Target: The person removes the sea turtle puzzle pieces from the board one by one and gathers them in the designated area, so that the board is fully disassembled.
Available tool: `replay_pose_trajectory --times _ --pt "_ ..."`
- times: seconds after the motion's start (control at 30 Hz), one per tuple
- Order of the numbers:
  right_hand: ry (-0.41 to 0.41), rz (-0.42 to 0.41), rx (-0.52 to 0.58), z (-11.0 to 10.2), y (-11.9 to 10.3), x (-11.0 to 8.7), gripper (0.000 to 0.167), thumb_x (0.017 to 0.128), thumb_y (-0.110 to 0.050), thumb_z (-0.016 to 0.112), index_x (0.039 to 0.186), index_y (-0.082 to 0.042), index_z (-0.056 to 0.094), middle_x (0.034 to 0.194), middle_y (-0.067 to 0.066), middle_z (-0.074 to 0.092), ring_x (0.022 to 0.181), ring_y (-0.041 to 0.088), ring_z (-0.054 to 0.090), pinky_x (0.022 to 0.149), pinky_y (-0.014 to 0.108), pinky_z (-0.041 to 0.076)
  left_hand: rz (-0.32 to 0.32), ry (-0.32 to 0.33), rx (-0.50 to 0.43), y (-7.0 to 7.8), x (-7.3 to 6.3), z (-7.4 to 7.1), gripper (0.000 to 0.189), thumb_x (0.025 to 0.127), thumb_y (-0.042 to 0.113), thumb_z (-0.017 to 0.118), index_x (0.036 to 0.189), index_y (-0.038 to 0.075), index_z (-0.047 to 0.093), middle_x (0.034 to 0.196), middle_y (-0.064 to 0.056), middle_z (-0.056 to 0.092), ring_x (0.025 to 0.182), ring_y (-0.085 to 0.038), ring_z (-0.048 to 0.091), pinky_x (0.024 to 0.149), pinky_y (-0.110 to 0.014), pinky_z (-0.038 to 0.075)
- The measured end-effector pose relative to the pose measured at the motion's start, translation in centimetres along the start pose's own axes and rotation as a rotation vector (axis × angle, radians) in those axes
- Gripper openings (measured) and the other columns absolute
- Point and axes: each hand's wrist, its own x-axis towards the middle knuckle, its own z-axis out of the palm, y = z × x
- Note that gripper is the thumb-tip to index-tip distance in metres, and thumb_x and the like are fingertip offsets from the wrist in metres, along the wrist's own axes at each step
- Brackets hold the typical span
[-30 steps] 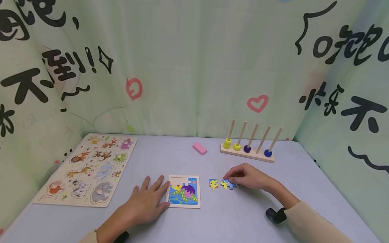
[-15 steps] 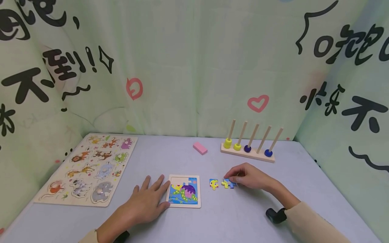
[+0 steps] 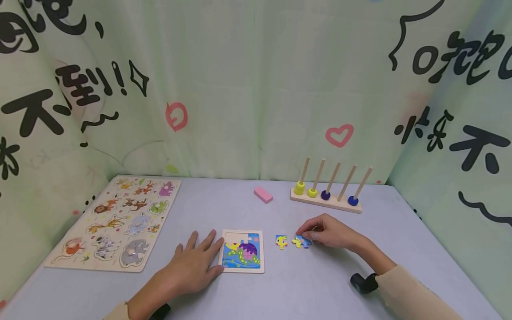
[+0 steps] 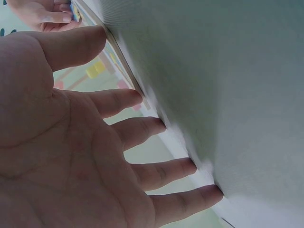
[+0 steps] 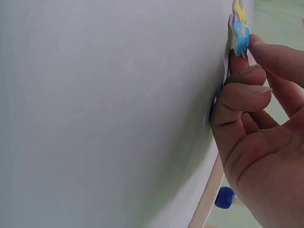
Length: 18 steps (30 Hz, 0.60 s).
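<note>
My left hand (image 3: 196,269) lies with spread, straight fingers beside a small wooden jigsaw tray (image 3: 262,255), thumb tip and index fingertip at its left edge. In the left wrist view the fingertips meet the tabletop and the tray's edge. The tray holds a picture of a purple and green sea animal, with bare wood at its upper left. To its right lies a yellow and blue puzzle piece (image 3: 281,242). Further right, my right hand (image 3: 330,232) pinches a blue and yellow puzzle piece (image 5: 241,35) between thumb and finger, low over the table; the fingers partly cover it.
A large wooden animal puzzle board (image 3: 134,238) lies at the left. Toward the back are a pink block (image 3: 263,194) and a wooden peg stand (image 3: 326,203) with yellow and blue beads. Printed curtains (image 3: 256,89) enclose the table on the back and sides.
</note>
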Motion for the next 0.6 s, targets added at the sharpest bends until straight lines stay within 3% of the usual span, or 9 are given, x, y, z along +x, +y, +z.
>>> replay_pose_trajectory --times 0.33,0.6 --pt "0.004 0.007 0.012 -0.16 -0.07 -0.11 0.020 0.102 -0.011 0.067 0.116 -0.008 0.081 0.117 0.012 0.078 0.092 0.019 0.058 0.069 0.021 0.046 -0.010 -0.006 -0.003 0.08 0.00 -0.07 0.072 0.100 0.048 0.068 0.162 0.020 0.046 0.175 -0.010 0.033 0.160 -0.057 0.020 0.116 -0.085 0.023" --pt "0.026 -0.006 -0.011 0.05 -0.96 0.23 0.019 0.101 -0.015 0.069 0.116 -0.009 0.081 0.117 0.010 0.078 0.095 0.019 0.061 0.075 0.020 0.050 -0.007 -0.006 -0.004 0.08 -0.05 -0.08 0.070 0.101 0.047 0.067 0.162 0.019 0.046 0.175 -0.009 0.033 0.160 -0.057 0.020 0.117 -0.084 0.023"
